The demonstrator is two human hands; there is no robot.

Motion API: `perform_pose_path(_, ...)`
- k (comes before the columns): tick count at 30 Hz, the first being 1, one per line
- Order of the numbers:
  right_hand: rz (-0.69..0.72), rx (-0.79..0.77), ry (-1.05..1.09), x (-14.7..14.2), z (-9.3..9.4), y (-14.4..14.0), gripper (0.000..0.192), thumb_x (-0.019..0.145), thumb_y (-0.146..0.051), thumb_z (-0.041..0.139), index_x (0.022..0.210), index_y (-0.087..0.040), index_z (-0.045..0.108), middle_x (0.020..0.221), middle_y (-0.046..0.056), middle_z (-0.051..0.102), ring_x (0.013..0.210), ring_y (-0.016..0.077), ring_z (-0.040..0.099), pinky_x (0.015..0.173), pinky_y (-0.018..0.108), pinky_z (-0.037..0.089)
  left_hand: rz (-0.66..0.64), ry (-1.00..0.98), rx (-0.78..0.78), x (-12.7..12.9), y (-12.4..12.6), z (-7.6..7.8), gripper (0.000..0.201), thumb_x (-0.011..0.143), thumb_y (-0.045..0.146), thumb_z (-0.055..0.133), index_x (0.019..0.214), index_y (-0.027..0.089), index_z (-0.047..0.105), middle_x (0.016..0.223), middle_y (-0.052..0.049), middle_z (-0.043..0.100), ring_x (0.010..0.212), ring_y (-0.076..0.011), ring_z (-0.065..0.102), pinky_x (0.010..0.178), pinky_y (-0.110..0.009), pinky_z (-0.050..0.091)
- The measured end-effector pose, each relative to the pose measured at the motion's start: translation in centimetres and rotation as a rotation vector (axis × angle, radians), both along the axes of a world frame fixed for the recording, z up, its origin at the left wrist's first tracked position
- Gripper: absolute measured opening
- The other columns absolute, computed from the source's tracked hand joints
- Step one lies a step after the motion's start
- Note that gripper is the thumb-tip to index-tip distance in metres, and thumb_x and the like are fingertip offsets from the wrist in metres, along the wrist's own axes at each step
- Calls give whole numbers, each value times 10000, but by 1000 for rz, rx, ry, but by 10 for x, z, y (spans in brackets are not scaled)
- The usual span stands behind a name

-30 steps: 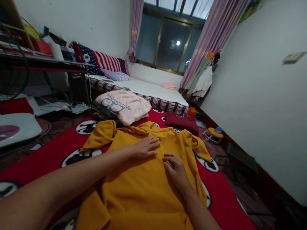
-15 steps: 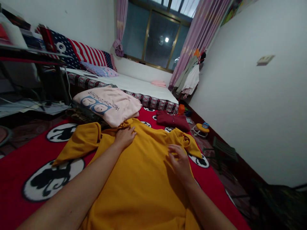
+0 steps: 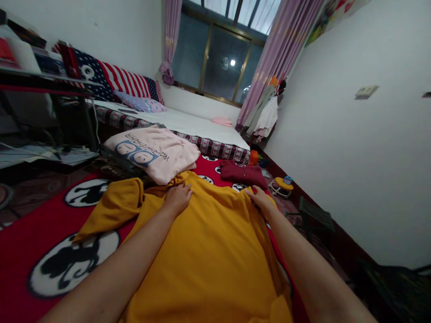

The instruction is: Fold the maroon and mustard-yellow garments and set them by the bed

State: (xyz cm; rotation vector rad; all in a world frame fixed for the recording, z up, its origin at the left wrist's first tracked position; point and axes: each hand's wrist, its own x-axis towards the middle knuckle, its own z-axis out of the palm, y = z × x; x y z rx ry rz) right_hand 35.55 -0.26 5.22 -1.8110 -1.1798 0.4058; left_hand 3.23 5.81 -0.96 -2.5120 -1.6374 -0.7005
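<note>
A mustard-yellow long-sleeved top (image 3: 208,251) lies spread out in front of me, one sleeve bent out to the left. My left hand (image 3: 178,198) rests on it near the left shoulder and collar, palm down with fingers stretched over the fabric. At the opposite shoulder my right hand (image 3: 261,199) is closed on the cloth, thumb and fingers at its edge. The right sleeve is mostly hidden behind that hand and forearm. Just beyond the left shoulder lies a folded pale pink sweatshirt (image 3: 178,154) with printed letters and a blue picture.
Beneath the top is a red blanket (image 3: 20,251) with black-and-white round figures. A folded maroon garment (image 3: 243,173) lies at its far side. Farther back stands a bed (image 3: 188,119). A desk (image 3: 43,80) is at left; a yellow stool (image 3: 283,184) and dark folding stool (image 3: 314,213) stand right.
My right hand has moved forward to the top's right shoulder and closed on the cloth, and the right sleeve has shifted out of sight. My left hand stays at the left shoulder.
</note>
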Motion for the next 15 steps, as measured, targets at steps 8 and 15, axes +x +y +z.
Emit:
perform_pose_path(8,518,133,-712,-55,4,-102,224,754,-173,552,903,-252,700,1053,60,668,959,217,622,825,311,472,3,-17,-33,0,-4,2,377,971,333,333,1130,168,632,1129,-141,642,1004,-260,635,866,-345,468)
perform_pose_path(15,240,-165,-775,-77,20,-107,621,800,-503,624,1319,-174,531,682,50,679,651,238,635,631,302,415,-6,-4,-28,0,-4,3,399,972,336,327,1163,157,628,1131,-151,643,1017,-273,628,882,-364,458)
